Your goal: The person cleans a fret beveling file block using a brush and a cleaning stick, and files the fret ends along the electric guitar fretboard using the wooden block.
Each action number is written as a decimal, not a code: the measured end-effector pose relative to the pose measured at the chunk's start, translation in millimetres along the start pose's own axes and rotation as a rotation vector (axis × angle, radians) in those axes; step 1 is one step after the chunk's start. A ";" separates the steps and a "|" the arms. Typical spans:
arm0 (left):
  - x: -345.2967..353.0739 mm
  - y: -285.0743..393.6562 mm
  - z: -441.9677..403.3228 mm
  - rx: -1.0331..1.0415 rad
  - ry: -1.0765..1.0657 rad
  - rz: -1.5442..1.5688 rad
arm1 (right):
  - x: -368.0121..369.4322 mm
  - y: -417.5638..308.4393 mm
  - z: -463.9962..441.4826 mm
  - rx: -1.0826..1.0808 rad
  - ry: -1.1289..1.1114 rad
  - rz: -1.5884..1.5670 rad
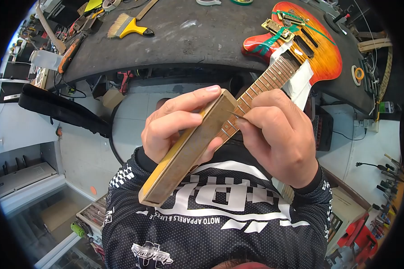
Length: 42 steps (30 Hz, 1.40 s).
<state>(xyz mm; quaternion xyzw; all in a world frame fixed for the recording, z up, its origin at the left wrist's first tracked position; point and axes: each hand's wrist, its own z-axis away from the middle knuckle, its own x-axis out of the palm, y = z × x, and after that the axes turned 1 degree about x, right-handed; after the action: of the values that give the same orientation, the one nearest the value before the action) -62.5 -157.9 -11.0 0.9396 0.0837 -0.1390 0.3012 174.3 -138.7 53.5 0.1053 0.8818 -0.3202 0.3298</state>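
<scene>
My left hand (179,119) is wrapped round a long block (191,148) with a yellow side and a flat grey-brown face, tilted over the guitar neck. My right hand (278,134) pinches a small thin dark pointed piece (234,114) between thumb and forefinger, its tip close to the block's face. Beneath both hands runs the fretted guitar neck (267,80). It joins a red and orange guitar body (325,54) at the upper right, which carries green tape and loose-looking metal hardware (278,30). White paper (300,80) lies at the neck joint.
On the dark workbench (184,49) lie a yellow-handled brush (129,27) and, at its left edge, an orange and black cutter (69,56). Tape rolls (358,74) sit at the right. A black strap-like thing (60,110) hangs at the left.
</scene>
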 end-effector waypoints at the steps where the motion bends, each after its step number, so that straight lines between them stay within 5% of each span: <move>1: -0.5 1.2 -0.1 -0.014 -0.007 -0.016 | 0.1 1.1 -0.1 -0.017 0.002 0.013; 42: -5.8 7.9 -4.1 -0.035 -0.091 -0.116 | 10.5 12.4 5.2 -0.135 0.001 0.150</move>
<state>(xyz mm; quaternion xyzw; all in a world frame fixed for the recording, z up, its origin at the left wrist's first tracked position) -65.3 -162.2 -1.8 0.9205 0.1267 -0.1975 0.3123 174.0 -132.7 37.6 0.1486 0.8912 -0.2346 0.3586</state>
